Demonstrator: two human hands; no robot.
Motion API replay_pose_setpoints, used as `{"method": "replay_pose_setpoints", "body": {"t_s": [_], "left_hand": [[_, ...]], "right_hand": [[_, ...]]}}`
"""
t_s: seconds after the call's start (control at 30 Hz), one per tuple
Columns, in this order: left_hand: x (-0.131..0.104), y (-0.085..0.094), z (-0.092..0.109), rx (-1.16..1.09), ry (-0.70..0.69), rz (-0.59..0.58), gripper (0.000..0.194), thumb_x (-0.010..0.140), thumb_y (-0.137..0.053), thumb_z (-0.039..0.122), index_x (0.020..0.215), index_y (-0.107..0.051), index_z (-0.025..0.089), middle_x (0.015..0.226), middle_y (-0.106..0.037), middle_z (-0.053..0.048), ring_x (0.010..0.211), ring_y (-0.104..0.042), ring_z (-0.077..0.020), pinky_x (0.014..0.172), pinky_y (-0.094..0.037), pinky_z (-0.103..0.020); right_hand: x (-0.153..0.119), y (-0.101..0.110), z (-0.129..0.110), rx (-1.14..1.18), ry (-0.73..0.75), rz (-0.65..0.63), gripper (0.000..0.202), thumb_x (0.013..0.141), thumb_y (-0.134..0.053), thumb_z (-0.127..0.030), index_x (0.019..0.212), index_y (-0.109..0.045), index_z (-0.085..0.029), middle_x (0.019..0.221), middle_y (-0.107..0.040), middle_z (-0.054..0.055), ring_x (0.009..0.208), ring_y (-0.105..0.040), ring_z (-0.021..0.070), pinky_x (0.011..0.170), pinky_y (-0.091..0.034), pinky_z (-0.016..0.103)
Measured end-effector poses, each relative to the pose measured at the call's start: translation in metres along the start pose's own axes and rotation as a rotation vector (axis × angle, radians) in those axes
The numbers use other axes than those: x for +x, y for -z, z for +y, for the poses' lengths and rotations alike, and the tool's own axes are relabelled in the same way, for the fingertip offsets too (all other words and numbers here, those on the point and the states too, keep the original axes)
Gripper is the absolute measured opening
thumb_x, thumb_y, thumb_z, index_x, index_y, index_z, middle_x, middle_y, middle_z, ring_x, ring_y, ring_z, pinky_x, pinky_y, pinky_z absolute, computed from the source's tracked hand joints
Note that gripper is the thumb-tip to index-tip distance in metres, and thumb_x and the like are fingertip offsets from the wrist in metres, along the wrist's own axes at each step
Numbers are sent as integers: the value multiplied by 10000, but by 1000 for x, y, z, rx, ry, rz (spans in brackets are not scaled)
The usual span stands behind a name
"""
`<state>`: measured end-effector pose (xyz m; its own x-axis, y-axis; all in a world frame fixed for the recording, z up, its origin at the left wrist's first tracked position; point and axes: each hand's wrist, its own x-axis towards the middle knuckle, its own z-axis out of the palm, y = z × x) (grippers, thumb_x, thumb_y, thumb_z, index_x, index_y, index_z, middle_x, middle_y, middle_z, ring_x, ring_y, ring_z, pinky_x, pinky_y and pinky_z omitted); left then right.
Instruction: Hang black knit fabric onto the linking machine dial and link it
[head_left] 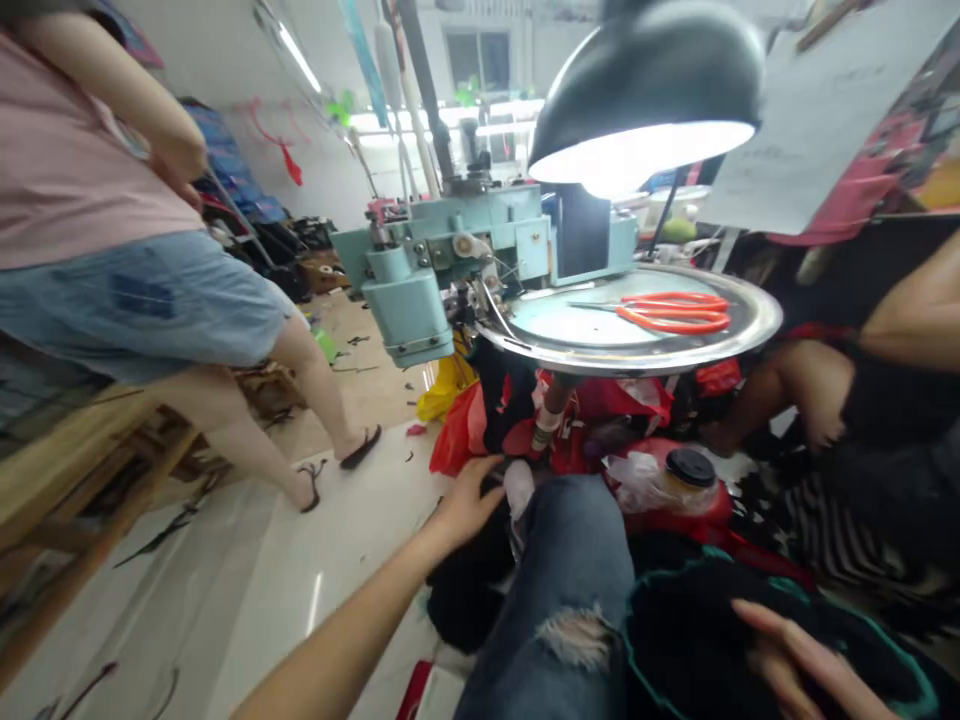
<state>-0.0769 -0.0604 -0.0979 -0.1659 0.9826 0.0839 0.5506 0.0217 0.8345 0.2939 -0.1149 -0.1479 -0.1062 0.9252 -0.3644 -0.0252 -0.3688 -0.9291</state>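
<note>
My left hand [469, 505] reaches down beside my left knee, below the sewing machine [465, 260]. Its thumb and fingers are apart, close to dark cloth [469, 590]; whether the fingertips touch it I cannot tell. Over my lap at the lower right lies a black fabric piece [690, 630] with a green edge. My right hand [810, 655] is over this fabric, slightly blurred, fingers stretched and apart. Red-handled scissors [671, 312] lie on the machine's round metal-rimmed plate [570, 325], above my knees.
A black lamp [652, 90] hangs lit over the plate. Red bags [457, 430] and a dark-lidded jar [690, 468] sit under it. Someone in denim shorts [150, 300] stands at left beside a wooden bench [97, 470]. Another person's knee [810, 385] is at right.
</note>
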Motion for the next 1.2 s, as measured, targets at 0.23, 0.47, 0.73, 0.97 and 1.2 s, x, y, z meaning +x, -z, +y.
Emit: {"method": "replay_pose_setpoints", "body": {"t_s": [0.23, 0.47, 0.73, 0.97, 1.2], "left_hand": [[-80, -101, 79, -589, 4, -205, 433, 942, -540, 524, 1167, -659, 175, 1170, -720, -111, 1130, -664, -269, 1019, -513, -394], [-87, -146, 92, -636, -212, -374, 949, 804, -560, 764, 1497, -348, 152, 1526, -442, -191, 1412, -411, -350, 1171, -356, -464], [-60, -130, 102, -506, -200, -745, 700, 681, -805, 471, 1273, -628, 141, 1367, -620, -164, 1275, -563, -363, 1129, -411, -481], [-64, -126, 101, -330, -129, -736, 255, 721, -724, 315, 919, -721, 155, 951, -755, -67, 944, -689, -277, 894, -549, -394], [-52, -92, 100, -184, -66, -835, 372, 756, -655, 520, 687, -627, 155, 620, -581, 10, 631, -550, -166, 587, -451, -260]], "right_hand": [[14, -86, -52, 191, 458, 117, 333, 809, -714, -506, 1013, -788, -254, 1164, -740, 35, 1159, -635, 253, 1108, -440, 420], [15, -86, -42, 77, 630, 24, 325, 909, -619, -435, 1182, -730, -299, 1268, -700, -13, 1246, -598, 231, 1176, -378, 414], [7, -77, -48, 194, 409, -123, 267, 686, -834, -435, 874, -789, -251, 1001, -782, 30, 1031, -698, 266, 1105, -437, 465], [10, -81, -41, 454, 183, -155, 358, 562, -897, -377, 838, -790, -176, 930, -790, 58, 942, -715, 247, 997, -511, 427], [9, -78, -21, 546, 81, -367, 496, 555, -863, -496, 927, -793, -176, 889, -778, 99, 851, -733, 259, 822, -560, 381]]}}
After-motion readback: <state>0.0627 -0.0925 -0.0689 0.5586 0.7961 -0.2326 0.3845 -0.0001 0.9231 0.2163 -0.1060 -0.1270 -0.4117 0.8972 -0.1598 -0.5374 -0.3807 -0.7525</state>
